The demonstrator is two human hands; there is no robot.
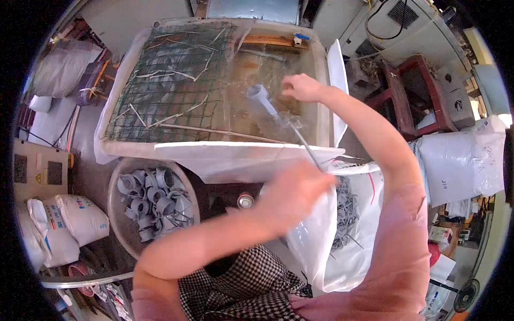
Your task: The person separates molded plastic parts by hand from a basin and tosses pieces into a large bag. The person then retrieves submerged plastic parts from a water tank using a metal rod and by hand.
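My left hand (300,192), smeared by motion, is in front of the water tub's near edge. Its fingers appear closed round the lower end of a thin grey rod (306,142), which slants up over the tub. At the rod's far end is a grey plastic fitting (261,99) with a round, cup-like mouth; splashing water blurs where the two meet. My right hand (302,88) hovers above the water, fingers curled in, right of the fitting and apart from it. Nothing shows in it.
Green netting (171,80) with pale sticks covers the left of the tub (322,69). A round basin (113,198) of grey fittings stands front left. An open white bag (372,235) holding thin grey pieces is front right. Beyond my right arm are a dark red frame (393,101) and sacks (460,166).
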